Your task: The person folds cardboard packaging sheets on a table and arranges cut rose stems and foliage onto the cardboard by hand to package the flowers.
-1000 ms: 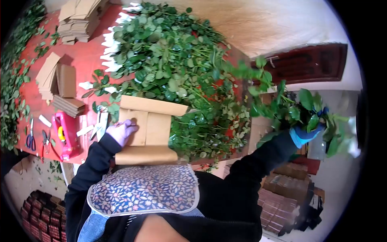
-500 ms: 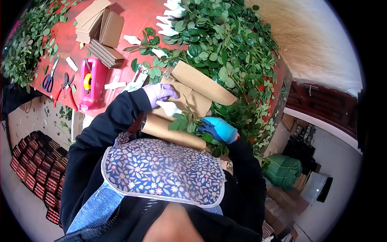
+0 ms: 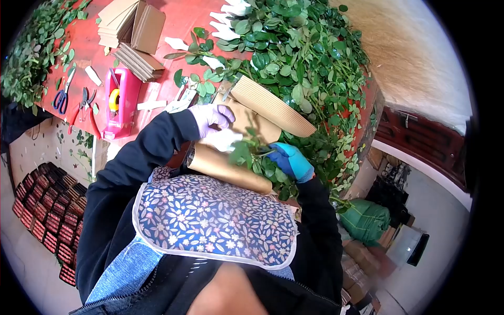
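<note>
My right hand [image 3: 295, 161], in a blue glove, is closed around a leafy rose stem [image 3: 256, 152]. Its head, inside a white sleeve [image 3: 226, 139], points left over brown corrugated cardboard. My left hand [image 3: 214, 119], in a thin lilac glove, hovers just above that white sleeve with its fingers curved and apart; whether it touches the sleeve I cannot tell. Under both hands lies a sheet of cardboard [image 3: 265, 129], its near edge rolled up [image 3: 228, 170] against my apron and its far ribbed flap [image 3: 275, 107] raised.
Leafy stems [image 3: 299, 58] with white-sleeved heads are heaped at the back and right. On the red table [image 3: 181, 18] are cardboard pieces [image 3: 144, 31], a pink tape dispenser [image 3: 122, 105], scissors [image 3: 64, 94] and red-handled pliers [image 3: 85, 113]. More leaves [image 3: 31, 63] lie far left.
My left hand has lifted off the cardboard, its fingers curling more. The rose held in my right hand has shifted slightly right, its white-sleeved head blurred by motion. The whole view has shifted a little.
</note>
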The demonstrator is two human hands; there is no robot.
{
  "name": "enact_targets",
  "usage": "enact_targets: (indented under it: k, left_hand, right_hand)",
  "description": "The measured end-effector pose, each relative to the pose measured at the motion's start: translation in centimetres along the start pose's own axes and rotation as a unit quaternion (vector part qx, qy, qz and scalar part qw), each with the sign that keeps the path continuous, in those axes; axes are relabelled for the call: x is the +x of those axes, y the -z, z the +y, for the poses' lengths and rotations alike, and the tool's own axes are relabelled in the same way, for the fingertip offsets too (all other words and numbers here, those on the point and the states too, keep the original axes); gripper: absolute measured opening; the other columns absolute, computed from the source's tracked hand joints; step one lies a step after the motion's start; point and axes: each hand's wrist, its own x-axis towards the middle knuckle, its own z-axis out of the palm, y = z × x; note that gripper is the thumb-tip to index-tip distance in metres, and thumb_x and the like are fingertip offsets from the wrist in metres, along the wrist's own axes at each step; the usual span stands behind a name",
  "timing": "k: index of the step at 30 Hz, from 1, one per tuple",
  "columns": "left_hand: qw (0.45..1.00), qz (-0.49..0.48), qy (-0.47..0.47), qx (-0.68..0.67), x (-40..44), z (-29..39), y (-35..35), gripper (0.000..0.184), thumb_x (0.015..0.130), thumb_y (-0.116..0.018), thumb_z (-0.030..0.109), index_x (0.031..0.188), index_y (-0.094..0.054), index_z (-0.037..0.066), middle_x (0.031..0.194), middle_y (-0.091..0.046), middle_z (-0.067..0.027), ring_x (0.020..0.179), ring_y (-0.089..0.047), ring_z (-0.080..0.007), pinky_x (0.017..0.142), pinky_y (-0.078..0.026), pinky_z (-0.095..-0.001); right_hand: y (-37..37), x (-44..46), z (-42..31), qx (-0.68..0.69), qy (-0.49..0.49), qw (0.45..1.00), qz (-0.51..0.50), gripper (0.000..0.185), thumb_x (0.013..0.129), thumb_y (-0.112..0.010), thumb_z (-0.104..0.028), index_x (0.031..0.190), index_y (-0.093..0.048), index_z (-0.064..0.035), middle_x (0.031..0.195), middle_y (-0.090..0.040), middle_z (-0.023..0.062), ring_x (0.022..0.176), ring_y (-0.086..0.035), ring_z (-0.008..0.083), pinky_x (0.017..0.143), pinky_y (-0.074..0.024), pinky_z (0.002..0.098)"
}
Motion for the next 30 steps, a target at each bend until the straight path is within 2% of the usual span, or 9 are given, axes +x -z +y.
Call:
enact_targets:
  k: [2,6,8,10,15,20,25,28,30]
  left_hand:
    - [0.970,0.000,0.166,-0.176,0.4,2.3,-0.3,0.039,0.074,-0.082,0.010,0.111,-0.068,0.009,0.120,-0.057,-0.0119,0.107,-0.060,-0.0326,0.095,-0.049,-0.0419]
    - [0.995,-0.005,0.100,-0.001,0.0,2.5,0.1,0.047,0.069,-0.084,0.010,0.110,-0.062,0.006,0.123,-0.054,-0.0146,0.111,-0.056,-0.0335,0.096,-0.047,-0.0409]
    - [0.992,-0.033,0.124,-0.010,-0.2,3.2,0.7,0.052,0.067,-0.085,0.012,0.111,-0.060,0.004,0.123,-0.054,-0.0153,0.113,-0.056,-0.0347,0.095,-0.047,-0.0410]
    - [0.988,0.014,0.151,0.035,-0.2,4.5,0.6,0.050,0.067,-0.084,0.013,0.110,-0.060,0.006,0.123,-0.054,-0.0157,0.112,-0.056,-0.0352,0.094,-0.047,-0.0408]
    - [0.936,-0.078,0.204,0.276,1.5,9.5,1.1,0.037,0.080,-0.073,0.037,0.108,-0.066,0.014,0.100,-0.062,-0.0085,0.090,-0.065,-0.0298,0.076,-0.052,-0.0445]
    - [0.931,-0.118,0.187,0.290,1.9,8.3,-0.4,0.032,0.077,-0.072,0.028,0.097,-0.057,0.007,0.095,-0.058,-0.0137,0.089,-0.063,-0.0310,0.071,-0.054,-0.0428]
    - [0.916,-0.107,0.213,0.324,2.4,9.8,-1.2,0.025,0.081,-0.067,0.024,0.096,-0.057,0.006,0.091,-0.058,-0.0127,0.073,-0.064,-0.0282,0.058,-0.054,-0.0401]
    - [0.911,-0.098,0.206,0.343,2.0,9.5,-1.8,0.016,0.084,-0.061,0.019,0.092,-0.055,0.007,0.088,-0.056,-0.0126,0.064,-0.063,-0.0271,0.051,-0.052,-0.0384]
    - [0.920,-0.081,0.210,0.320,2.4,11.4,-1.4,0.014,0.085,-0.060,0.018,0.091,-0.054,0.006,0.082,-0.054,-0.0131,0.060,-0.062,-0.0276,0.051,-0.052,-0.0389]
  right_hand:
    - [-0.2,-0.5,-0.9,0.027,0.023,0.998,0.056,0.021,0.092,-0.066,-0.008,0.112,-0.068,-0.0016,0.094,-0.071,0.0121,0.085,-0.068,0.0169,0.076,-0.0537,0.0311]
    - [-0.8,-0.8,-0.3,-0.150,0.089,0.977,0.125,0.023,0.088,-0.069,-0.015,0.110,-0.069,-0.0055,0.092,-0.071,0.0164,0.080,-0.069,0.0314,0.072,-0.0546,0.0368]
    - [-1.9,-1.2,-1.0,-0.247,0.099,0.963,0.043,0.023,0.087,-0.067,-0.022,0.107,-0.069,-0.0090,0.091,-0.070,0.0152,0.079,-0.067,0.0338,0.070,-0.0538,0.0413]
    - [-2.5,-1.6,-1.9,-0.247,0.104,0.961,0.064,0.022,0.088,-0.063,-0.027,0.103,-0.069,-0.0115,0.087,-0.069,0.0136,0.077,-0.066,0.0343,0.068,-0.0522,0.0447]
    - [-2.5,-1.4,-2.6,-0.294,0.085,0.951,0.034,0.017,0.088,-0.065,-0.022,0.101,-0.068,-0.0104,0.082,-0.067,0.0148,0.073,-0.065,0.0357,0.065,-0.0517,0.0453]
    - [-3.0,-1.2,-2.8,-0.314,0.085,0.945,0.042,0.015,0.088,-0.059,-0.024,0.086,-0.063,-0.0098,0.077,-0.066,0.0138,0.067,-0.065,0.0352,0.060,-0.0515,0.0475]
    - [-3.0,-2.3,-3.7,-0.244,0.090,0.964,0.060,0.016,0.090,-0.058,-0.023,0.097,-0.061,-0.0098,0.076,-0.065,0.0143,0.068,-0.064,0.0360,0.063,-0.0504,0.0480]
    - [-1.5,-4.7,-5.5,-0.277,0.096,0.953,0.074,0.035,0.093,-0.057,-0.024,0.123,-0.058,-0.0067,0.108,-0.067,0.0161,0.091,-0.064,0.0364,0.082,-0.0513,0.0442]
    - [1.3,-8.1,-9.7,-0.387,0.105,0.911,0.099,0.036,0.092,-0.058,-0.023,0.124,-0.058,-0.0054,0.115,-0.065,0.0153,0.094,-0.064,0.0354,0.086,-0.0513,0.0420]
